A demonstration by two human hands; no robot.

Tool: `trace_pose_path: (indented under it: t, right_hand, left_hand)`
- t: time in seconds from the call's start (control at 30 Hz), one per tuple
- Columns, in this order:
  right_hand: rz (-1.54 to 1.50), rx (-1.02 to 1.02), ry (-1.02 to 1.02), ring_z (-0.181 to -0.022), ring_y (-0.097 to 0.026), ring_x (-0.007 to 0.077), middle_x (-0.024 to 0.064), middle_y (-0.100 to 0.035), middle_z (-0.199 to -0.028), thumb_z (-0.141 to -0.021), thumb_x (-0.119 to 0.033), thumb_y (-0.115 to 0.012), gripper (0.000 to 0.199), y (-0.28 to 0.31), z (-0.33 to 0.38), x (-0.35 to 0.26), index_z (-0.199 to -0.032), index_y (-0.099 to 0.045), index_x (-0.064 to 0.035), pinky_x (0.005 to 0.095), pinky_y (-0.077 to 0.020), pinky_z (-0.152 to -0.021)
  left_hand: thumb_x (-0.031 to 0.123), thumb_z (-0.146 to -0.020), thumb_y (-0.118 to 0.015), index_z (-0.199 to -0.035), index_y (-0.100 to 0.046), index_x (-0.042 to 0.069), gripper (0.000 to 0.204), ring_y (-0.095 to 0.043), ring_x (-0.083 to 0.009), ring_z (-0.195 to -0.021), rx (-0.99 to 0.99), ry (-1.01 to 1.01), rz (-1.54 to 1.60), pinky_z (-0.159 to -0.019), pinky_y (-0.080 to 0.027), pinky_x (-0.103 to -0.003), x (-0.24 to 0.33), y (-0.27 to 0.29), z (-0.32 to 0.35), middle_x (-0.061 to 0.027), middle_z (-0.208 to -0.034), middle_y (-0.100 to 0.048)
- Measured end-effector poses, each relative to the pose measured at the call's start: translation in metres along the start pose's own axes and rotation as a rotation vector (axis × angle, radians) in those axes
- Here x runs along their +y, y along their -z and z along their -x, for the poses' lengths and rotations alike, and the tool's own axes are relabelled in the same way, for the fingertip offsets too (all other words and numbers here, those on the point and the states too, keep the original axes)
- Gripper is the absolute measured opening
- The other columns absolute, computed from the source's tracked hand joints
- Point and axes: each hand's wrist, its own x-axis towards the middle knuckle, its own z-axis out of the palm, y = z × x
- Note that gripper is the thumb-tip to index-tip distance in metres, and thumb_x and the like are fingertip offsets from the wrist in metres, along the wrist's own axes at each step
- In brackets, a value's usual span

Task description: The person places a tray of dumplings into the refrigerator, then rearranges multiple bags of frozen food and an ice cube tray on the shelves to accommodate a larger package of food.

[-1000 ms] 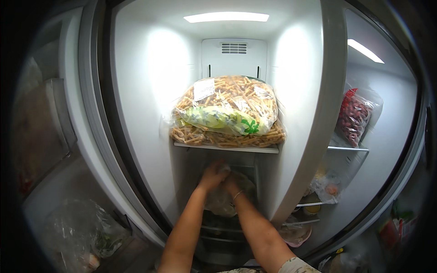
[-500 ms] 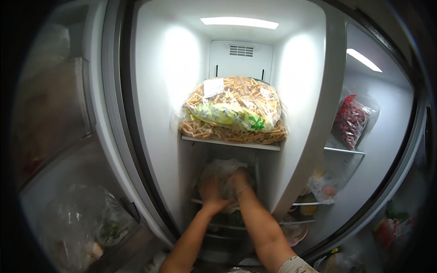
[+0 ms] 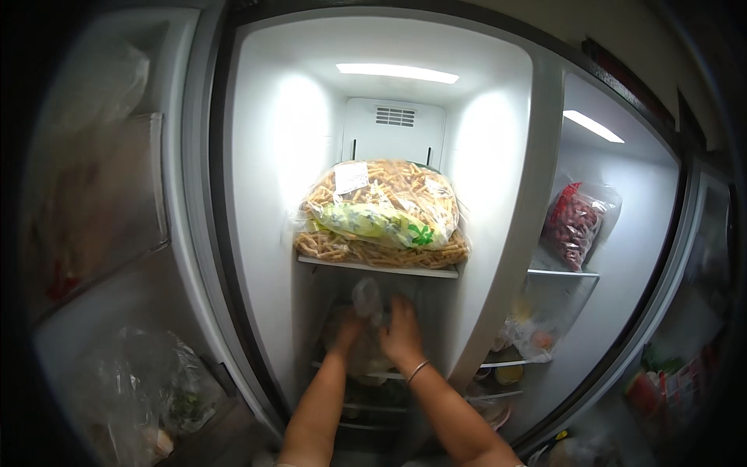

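A translucent plastic bag [image 3: 367, 296] lies on the dim shelf below the top one, its bunched top sticking up. My left hand [image 3: 347, 333] is closed around the bag just under that bunched part, slightly blurred. On the bag's right side is my right hand [image 3: 401, 333], its fingers stretched upward and apart from the thumb, close against the plastic. A bracelet [image 3: 418, 370] circles my right wrist. What the bag contains is hidden by my hands and the shadow.
Above my hands, large clear bags of brown stick-shaped food [image 3: 389, 187] fill the top shelf [image 3: 381, 268]. A divider [image 3: 510, 257] separates the right compartment, which holds a bag of red pieces [image 3: 576, 229]. More plastic bags [image 3: 148, 389] sit in the left door.
My hands have shifted from lying over the bag to its upper part, whose top now stands bunched up. The head view has tilted and moved a little right.
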Motion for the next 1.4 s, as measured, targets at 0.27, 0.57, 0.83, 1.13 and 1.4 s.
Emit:
trace_pose_path:
  t: [0.27,0.57,0.83,1.13,1.4]
  right_hand:
    - [0.375,-0.159,0.384,-0.086,-0.061,0.0324,0.0121,-0.054,-0.122,-0.073,-0.009,-0.054,0.048,-0.038,-0.034,0.038,-0.121,-0.053,-0.0152,0.0425,-0.0476,-0.077]
    - [-0.338,-0.596,-0.495,-0.062,-0.058,0.0212,0.0105,-0.061,-0.073,-0.084,-0.027,-0.053,0.022,-0.08,-0.059,0.093,-0.089,-0.062,-0.0076,0.0344,-0.0451,-0.051]
    - [-1.775,-0.425,-1.02,-0.053,-0.055,0.0169,0.0104,-0.06,-0.076,-0.088,-0.033,-0.05,0.027,-0.108,-0.009,0.105,-0.094,-0.06,-0.0085,0.0271,-0.0438,-0.044]
    - [-0.255,-0.283,0.019,-0.099,-0.058,0.0314,0.016,-0.062,-0.104,-0.077,-0.019,-0.059,0.032,-0.067,-0.015,0.059,-0.107,-0.06,-0.0106,0.0372,-0.0456,-0.086]
    - [0.015,-0.354,0.137,-0.106,-0.055,0.0317,0.0153,-0.06,-0.111,-0.079,-0.013,-0.054,0.028,-0.106,-0.032,0.052,-0.106,-0.062,-0.008,0.0372,-0.042,-0.094]
  left_hand:
    - [0.012,-0.084,-0.053,-0.122,-0.05,0.003,0.039,-0.052,-0.027,-0.113,-0.237,-0.082,-0.117,-0.091,-0.042,-0.037,0.018,0.007,-0.005,-0.0147,-0.121,-0.055]
    - [0.014,-0.069,-0.067,-0.12,-0.054,0.006,0.053,-0.053,-0.0303,-0.109,0.164,-0.368,-0.194,-0.097,-0.036,-0.041,0.051,0.008,0.058,-0.0178,-0.117,-0.056]
    - [0.011,-0.073,-0.063,-0.115,-0.056,0.006,0.042,-0.053,-0.0268,-0.107,-0.105,-0.374,-0.226,-0.092,-0.04,-0.039,-0.006,-0.005,0.04,-0.0137,-0.115,-0.057]
    - [0.003,-0.074,-0.06,-0.102,-0.06,0.004,0.028,-0.057,-0.0249,-0.095,-0.283,-0.14,0.321,-0.085,-0.044,-0.031,0.003,0.005,0.025,-0.0111,-0.1,-0.06]
    - [-0.001,-0.068,-0.06,-0.093,-0.062,0.004,0.025,-0.056,-0.0241,-0.095,0.186,-0.534,-0.184,-0.084,-0.044,-0.032,0.0,0.018,0.043,-0.0118,-0.101,-0.06]
